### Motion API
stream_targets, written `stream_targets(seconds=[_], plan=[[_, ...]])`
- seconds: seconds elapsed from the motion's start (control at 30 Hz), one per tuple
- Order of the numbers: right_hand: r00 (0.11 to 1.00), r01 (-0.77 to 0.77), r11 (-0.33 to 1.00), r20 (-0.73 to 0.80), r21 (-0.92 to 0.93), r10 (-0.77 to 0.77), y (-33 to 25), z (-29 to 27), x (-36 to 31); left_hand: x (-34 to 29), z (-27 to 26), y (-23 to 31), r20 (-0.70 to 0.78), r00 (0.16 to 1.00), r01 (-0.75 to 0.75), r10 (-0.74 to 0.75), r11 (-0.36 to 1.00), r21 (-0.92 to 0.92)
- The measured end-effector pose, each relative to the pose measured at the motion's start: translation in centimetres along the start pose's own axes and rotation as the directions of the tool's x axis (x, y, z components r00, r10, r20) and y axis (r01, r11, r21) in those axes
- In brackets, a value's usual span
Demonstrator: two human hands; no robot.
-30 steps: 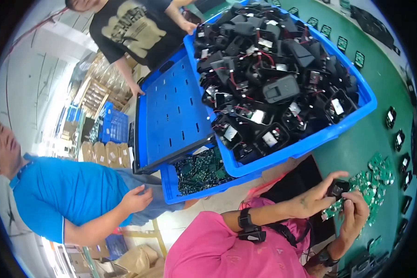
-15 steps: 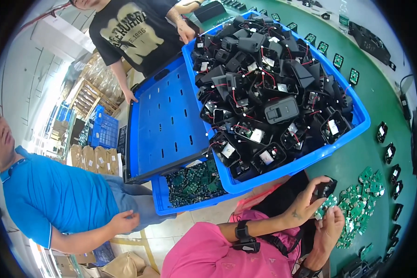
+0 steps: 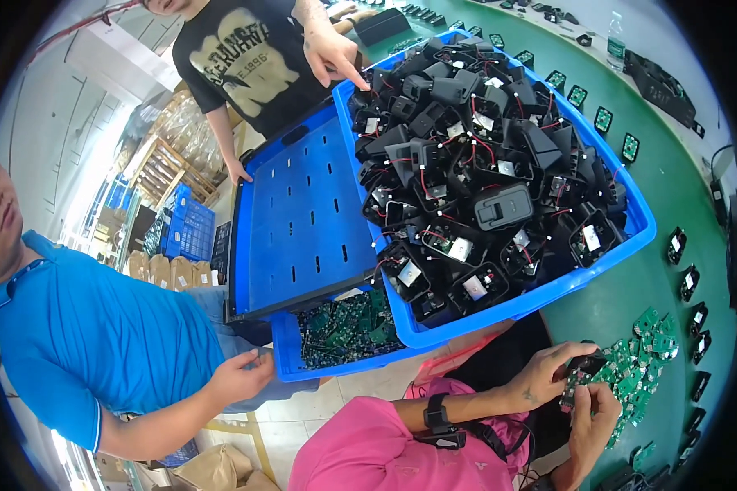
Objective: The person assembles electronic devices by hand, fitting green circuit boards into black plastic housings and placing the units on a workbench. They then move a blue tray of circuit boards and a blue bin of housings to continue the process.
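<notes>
My left hand is closed round a small black plastic housing at the right, over the green table. Against that housing, my right hand pinches a small circuit board by its edge. Both hands meet there, and the fingers cover part of the board and housing. Just beyond them lies a loose heap of green circuit boards. A large blue bin, farther off and to the left of my hands, is piled with black housings with red wires and white patches.
A row of black housings lines the table's right side; boards in frames continue farther up. An empty blue crate and a blue bin of boards sit left. One person reaches over the bin; another in blue stands left.
The board in my right hand has turned, its green face no longer toward me, and sits closer against the housing. The far person's hand has moved onto the bin's housings, finger pointing.
</notes>
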State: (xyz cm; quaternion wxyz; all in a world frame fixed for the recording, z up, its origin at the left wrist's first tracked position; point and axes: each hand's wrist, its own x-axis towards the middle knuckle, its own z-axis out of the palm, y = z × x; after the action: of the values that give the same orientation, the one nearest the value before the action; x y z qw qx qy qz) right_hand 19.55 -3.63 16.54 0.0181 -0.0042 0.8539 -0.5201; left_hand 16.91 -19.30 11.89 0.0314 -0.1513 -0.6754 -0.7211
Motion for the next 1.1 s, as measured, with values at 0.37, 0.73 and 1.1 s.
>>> stream_targets(seconds=[0.37,0.73,1.1], plan=[[0.985,-0.143,0.966,-0.063,0.217,0.160,0.3,-0.5,0.4,0.0,1.4,0.3,-0.021,0.999,0.039,-0.040,0.998,-0.058],[0.973,-0.190,0.967,-0.099,0.167,0.208,0.8,-0.8,0.6,0.0,1.2,1.0,0.070,0.986,0.153,-0.150,0.988,-0.028],[0.969,-0.188,0.980,-0.149,0.070,0.197,0.4,-0.6,1.3,-0.1,-0.2,-0.6,0.221,0.936,0.320,-0.275,0.925,-0.205]])
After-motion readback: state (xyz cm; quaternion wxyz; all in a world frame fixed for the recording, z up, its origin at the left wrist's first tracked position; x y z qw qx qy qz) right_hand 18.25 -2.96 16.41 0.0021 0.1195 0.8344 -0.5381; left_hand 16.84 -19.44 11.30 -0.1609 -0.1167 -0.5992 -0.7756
